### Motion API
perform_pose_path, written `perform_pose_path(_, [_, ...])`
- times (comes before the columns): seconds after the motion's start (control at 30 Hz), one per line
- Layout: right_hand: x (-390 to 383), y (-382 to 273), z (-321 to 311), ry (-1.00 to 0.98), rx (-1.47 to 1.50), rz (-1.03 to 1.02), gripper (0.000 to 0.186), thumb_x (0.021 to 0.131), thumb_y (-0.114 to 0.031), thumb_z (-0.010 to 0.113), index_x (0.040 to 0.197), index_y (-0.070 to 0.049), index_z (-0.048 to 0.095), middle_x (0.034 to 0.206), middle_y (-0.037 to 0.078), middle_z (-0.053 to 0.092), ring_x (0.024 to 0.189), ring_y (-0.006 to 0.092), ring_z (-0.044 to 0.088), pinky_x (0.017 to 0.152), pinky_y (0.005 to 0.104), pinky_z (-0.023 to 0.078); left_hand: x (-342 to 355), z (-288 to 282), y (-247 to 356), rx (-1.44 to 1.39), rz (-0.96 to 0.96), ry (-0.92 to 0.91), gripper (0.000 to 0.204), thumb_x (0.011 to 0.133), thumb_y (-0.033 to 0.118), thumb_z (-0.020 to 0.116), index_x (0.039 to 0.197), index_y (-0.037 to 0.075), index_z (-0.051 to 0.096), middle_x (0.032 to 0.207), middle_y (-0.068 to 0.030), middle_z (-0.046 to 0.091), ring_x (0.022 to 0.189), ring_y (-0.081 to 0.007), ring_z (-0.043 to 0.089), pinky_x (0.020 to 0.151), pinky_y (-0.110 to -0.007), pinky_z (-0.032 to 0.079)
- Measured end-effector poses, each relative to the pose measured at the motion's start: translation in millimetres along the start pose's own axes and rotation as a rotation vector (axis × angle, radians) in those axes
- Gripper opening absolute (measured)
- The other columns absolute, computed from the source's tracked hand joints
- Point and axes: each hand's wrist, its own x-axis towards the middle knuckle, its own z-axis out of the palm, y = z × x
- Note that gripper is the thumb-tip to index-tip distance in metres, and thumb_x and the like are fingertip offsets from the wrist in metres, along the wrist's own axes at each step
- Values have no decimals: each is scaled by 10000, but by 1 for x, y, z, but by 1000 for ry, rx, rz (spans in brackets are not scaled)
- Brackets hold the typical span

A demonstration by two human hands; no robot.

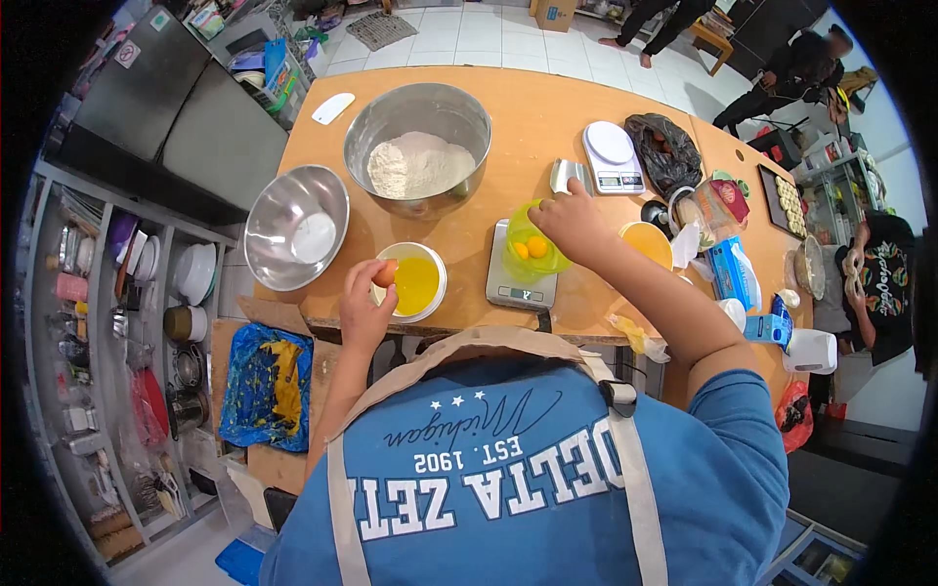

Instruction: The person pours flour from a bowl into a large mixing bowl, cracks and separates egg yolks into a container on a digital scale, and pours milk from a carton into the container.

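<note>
Holding egg [387, 272] in left hand [365, 307], seemingly left to crack; curling right hand [575, 219], with unclear grip, over bowl [517, 222] already containing yolks [536, 247].

Right of flour bowl [420, 109] I see bare bench [525, 127], passable; toward the person [547, 420], steel bowl [277, 234] blocks left, white tub [440, 293] straight on, scale [506, 293] with green bowl [559, 258] right.
</note>
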Motion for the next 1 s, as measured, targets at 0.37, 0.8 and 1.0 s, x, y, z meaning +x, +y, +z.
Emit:
perform_pose_path(0.37, [-15,15,-20,-70,348,275,177,761,-154,671,923,-105,616,824,71,682,802,252,653,847,432,396,5,-6,5,224,238,-36,355,731,94,688,1080,91,622,1121,-92,617,1012,-295,604,859,-404,488])
perform_pose_path(0.8, [38,-90,-63,223,879,214,343,670,-221,820,933,-92,641,872,86,698,821,256,673,811,388,469,19,0,-13,-234,22,-33,308,835,99,652,1140,98,610,1119,-53,621,989,-179,618,805,-299,492])
perform_pose_path(1.0, [62,-124,-59,242,824,198,332,721,-277,771,978,-138,615,824,100,689,789,287,659,861,427,409,12,3,-16,-1000,-596,-203,290,946,118,554,1233,77,545,1144,-39,607,1004,-131,611,826,-261,484])
